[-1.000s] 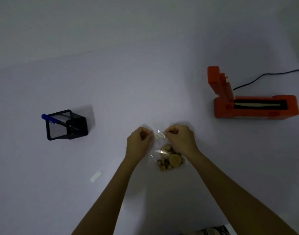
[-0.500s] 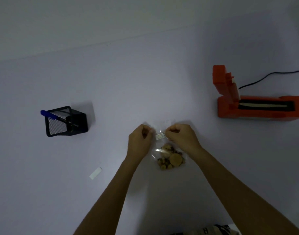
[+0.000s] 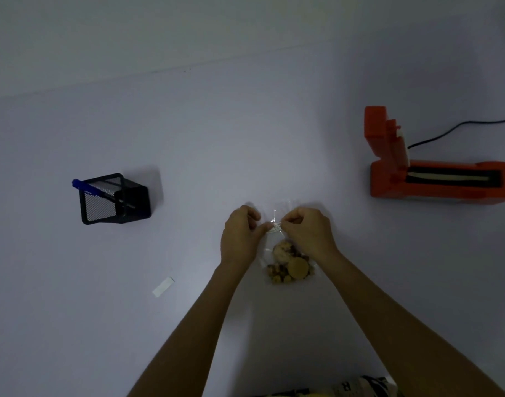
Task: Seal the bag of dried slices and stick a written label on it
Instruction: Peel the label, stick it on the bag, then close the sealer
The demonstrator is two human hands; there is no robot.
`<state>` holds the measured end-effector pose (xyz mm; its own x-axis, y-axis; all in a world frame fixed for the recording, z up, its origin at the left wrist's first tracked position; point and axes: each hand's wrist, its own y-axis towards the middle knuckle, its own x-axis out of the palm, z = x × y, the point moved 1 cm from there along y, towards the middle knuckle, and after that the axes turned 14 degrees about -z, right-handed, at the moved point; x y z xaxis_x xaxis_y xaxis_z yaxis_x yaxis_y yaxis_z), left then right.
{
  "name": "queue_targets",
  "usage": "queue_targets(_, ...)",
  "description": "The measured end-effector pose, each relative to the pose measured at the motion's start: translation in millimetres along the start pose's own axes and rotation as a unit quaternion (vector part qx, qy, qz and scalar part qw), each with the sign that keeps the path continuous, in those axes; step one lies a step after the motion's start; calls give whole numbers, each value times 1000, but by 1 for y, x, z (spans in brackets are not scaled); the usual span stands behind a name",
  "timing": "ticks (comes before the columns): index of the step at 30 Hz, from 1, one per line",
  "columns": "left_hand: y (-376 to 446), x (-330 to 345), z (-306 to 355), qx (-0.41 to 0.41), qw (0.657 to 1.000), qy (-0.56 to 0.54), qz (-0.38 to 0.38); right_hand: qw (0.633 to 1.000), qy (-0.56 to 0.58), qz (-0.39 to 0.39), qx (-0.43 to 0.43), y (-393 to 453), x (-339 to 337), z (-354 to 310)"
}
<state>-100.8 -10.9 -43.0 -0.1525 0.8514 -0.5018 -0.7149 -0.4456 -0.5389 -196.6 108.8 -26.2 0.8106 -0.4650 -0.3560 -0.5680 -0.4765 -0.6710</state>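
A small clear bag (image 3: 288, 263) of brown dried slices lies on the white table in front of me. A small white written label (image 3: 275, 226) sits on the bag's upper part, between my two hands. My left hand (image 3: 240, 234) pinches the bag's left side beside the label. My right hand (image 3: 307, 232) has its fingertips closed on the label's right end. The top edge of the bag shows just beyond my fingers.
An orange heat sealer (image 3: 434, 173) with its arm raised stands at the right, its black cord (image 3: 460, 128) running off right. A black mesh pen holder (image 3: 115, 199) with a blue pen (image 3: 83, 186) stands at the left. A white paper strip (image 3: 163, 287) lies near left.
Both hands stay on the bag and label with barely any shift. The view has tilted slightly, so everything sits a little lower and to the right in the picture.
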Motion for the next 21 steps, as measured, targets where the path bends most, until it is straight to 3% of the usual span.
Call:
queue_targets(7,-1,3,1,14,999,36,8,990,-137,30,-28,-6,9,1)
queue_targets(15,-2,2,2,29,999,39,-5,997,-53,25,-42,0,-14,10)
queue_targets(21,-4,-5,-5,72,994,61,-48,995,-95,16,-27,-1,-5,9)
